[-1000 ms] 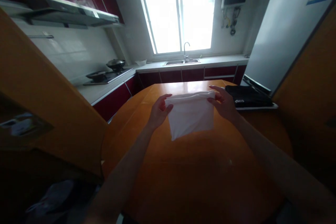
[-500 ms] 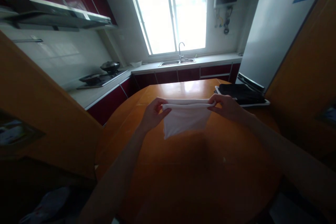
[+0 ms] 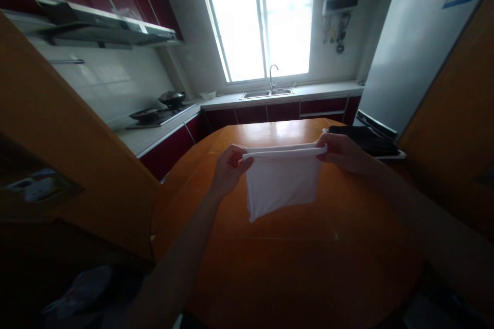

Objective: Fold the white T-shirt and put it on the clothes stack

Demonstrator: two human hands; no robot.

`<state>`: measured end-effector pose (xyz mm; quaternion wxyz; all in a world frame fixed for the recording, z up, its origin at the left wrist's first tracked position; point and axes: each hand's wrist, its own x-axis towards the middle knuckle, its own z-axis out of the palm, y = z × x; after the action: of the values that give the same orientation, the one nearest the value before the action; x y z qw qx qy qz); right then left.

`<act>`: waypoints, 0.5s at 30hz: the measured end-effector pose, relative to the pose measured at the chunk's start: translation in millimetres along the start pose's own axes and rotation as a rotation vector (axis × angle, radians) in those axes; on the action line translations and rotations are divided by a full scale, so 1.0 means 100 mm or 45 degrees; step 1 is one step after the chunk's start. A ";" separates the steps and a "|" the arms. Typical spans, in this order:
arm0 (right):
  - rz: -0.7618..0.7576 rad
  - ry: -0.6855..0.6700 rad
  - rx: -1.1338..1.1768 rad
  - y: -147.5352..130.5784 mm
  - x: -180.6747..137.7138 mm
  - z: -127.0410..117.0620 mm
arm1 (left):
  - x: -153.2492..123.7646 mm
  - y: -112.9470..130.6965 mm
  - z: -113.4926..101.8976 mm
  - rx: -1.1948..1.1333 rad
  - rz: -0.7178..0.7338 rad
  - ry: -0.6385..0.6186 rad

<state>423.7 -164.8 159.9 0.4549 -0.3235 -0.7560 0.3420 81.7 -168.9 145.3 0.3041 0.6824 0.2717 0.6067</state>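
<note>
A white cloth (image 3: 283, 180) hangs stretched between my two hands above the wooden table (image 3: 285, 267). My left hand (image 3: 229, 167) pinches its upper left corner between thumb and fingers. At the upper right corner, my right hand (image 3: 337, 150) grips the fabric the same way. The top edge is folded over and pulled nearly straight, while the lower part drapes down with its left corner lowest. Whether the cloth's bottom touches the table I cannot tell.
Dark folded fabric (image 3: 360, 139) lies on a white tray at the table's far right. Beyond stand a counter with a sink (image 3: 266, 93), a stove (image 3: 154, 117) with pans, and a fridge (image 3: 412, 46). Wooden panels flank both sides.
The cloth hangs lower and more spread out, showing more of its front. Its top edge is tauter, and my right hand has shifted slightly up and right. The view has shifted a little.
</note>
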 end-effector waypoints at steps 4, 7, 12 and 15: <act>0.005 0.106 -0.013 0.01 -0.04 0.00 | 0.00 0.01 0.11 0.014 0.017 0.124; -0.002 0.254 -0.003 0.05 -0.12 -0.02 | 0.04 0.01 0.22 0.003 0.043 0.177; 0.050 0.541 0.027 0.12 -0.31 -0.15 | 0.15 -0.06 0.54 0.025 0.022 0.125; 0.092 0.744 -0.018 0.20 -0.48 -0.31 | 0.22 -0.17 0.84 -0.010 0.006 0.090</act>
<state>473.8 -185.5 132.5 0.6384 -0.4382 -0.5834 0.2452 168.0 -148.8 140.3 0.2955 0.6599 0.2784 0.6322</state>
